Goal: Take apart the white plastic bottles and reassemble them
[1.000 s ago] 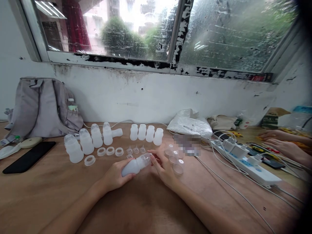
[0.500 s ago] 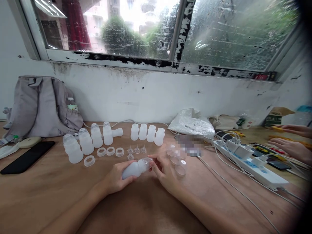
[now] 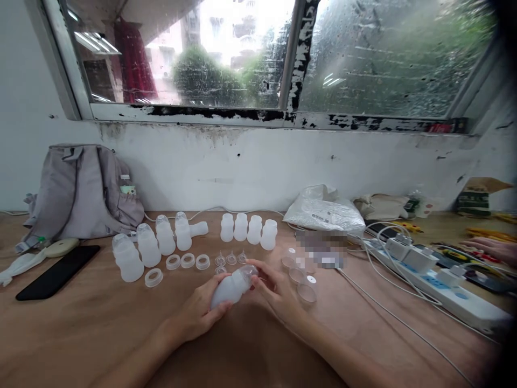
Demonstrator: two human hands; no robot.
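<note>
A frosted white baby bottle (image 3: 229, 292) with a clear cap lies tilted between my hands, its capped end up and to the right. My left hand (image 3: 202, 306) is wrapped round its body. The fingers of my right hand (image 3: 275, 288) close on the clear cap (image 3: 248, 272). Just beyond are several clear nipples (image 3: 231, 257), partly behind the bottle. White collar rings (image 3: 188, 261) lie to their left. Clear caps (image 3: 307, 292) rest to the right of my right hand. Open bottle bodies (image 3: 254, 230) stand in a row behind; capped bottles (image 3: 148, 248) stand at the left.
A black phone (image 3: 58, 274) and a grey backpack (image 3: 84, 188) are at the left. A silvery plastic bag (image 3: 323, 210) lies by the wall. On the right are a white power strip (image 3: 464, 304) with cables and another person's hand (image 3: 490, 248).
The view has tilted up slightly, so things sit lower and further right. The bottle is tipped more upright, with both hands still on it. The other person's hands have moved partly out of view.
</note>
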